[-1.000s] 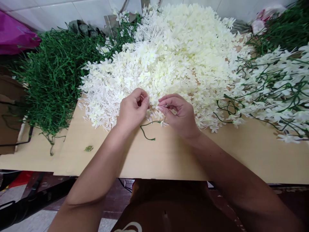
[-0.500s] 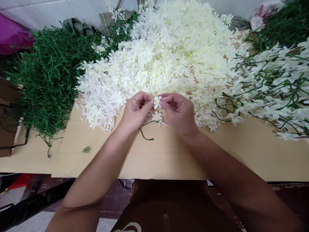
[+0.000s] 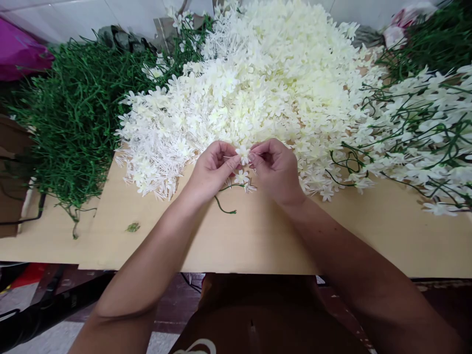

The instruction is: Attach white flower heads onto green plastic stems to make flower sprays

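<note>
Between my two hands is a small white artificial flower [image 3: 243,155] with a pale yellow centre. My left hand [image 3: 216,169] is closed in a pinch at the flower's left side, and a thin pale stem shows by its fingers. On the other side my right hand [image 3: 277,169] pinches at the flower's right edge, thumb against forefinger. Just below the fingers, another white flower [image 3: 242,177] lies on the board beside a single green plastic stem [image 3: 223,204]. Exactly which part each fingertip grips is too small to tell.
A large heap of white flowers [image 3: 265,88] covers the middle of the board [image 3: 250,246]. Green stems [image 3: 77,123] are piled at left. Flowers joined to green stems [image 3: 424,132] lie at right. A green scrap [image 3: 133,227] rests near the front left.
My hands have shifted very slightly apart around the flower, and its face has turned a little. The whole view has also moved slightly. The piles look the same.
</note>
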`<action>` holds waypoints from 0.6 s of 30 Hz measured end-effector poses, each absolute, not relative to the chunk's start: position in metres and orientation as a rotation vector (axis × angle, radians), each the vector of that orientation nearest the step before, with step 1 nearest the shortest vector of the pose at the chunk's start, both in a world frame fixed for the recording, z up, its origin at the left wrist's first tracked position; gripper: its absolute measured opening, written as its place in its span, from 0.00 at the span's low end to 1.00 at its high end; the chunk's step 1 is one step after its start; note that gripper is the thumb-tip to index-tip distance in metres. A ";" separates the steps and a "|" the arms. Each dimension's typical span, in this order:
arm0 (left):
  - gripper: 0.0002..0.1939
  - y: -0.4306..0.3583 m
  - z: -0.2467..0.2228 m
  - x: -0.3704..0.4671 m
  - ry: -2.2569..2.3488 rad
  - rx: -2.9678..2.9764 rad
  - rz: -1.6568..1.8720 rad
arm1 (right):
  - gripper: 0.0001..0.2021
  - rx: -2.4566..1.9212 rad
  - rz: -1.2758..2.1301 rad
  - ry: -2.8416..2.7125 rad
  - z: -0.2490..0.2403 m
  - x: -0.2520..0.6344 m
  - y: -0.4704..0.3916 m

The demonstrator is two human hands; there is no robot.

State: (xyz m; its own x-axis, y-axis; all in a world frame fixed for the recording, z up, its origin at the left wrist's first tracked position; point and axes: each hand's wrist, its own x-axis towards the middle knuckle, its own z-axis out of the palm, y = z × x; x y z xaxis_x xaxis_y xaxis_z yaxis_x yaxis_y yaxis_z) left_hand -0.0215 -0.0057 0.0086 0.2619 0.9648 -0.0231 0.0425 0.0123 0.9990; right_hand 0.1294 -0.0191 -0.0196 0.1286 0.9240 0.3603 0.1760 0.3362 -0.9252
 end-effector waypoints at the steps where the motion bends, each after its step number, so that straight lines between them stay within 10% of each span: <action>1: 0.15 -0.006 0.009 -0.022 1.034 1.324 0.963 | 0.05 -1.103 0.827 -1.296 -0.020 0.130 -0.017; 18: 0.06 0.001 0.001 -0.021 1.265 1.400 1.062 | 0.09 -1.040 1.070 -1.188 -0.013 0.134 -0.018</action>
State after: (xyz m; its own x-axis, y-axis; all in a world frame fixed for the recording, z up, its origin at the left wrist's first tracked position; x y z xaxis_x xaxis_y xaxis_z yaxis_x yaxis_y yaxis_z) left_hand -0.0211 0.0006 0.0010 0.0921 0.9957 0.0111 0.1830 -0.0279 0.9827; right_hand 0.1338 -0.0181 -0.0129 0.0651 0.9812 0.1816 -0.0776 0.1864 -0.9794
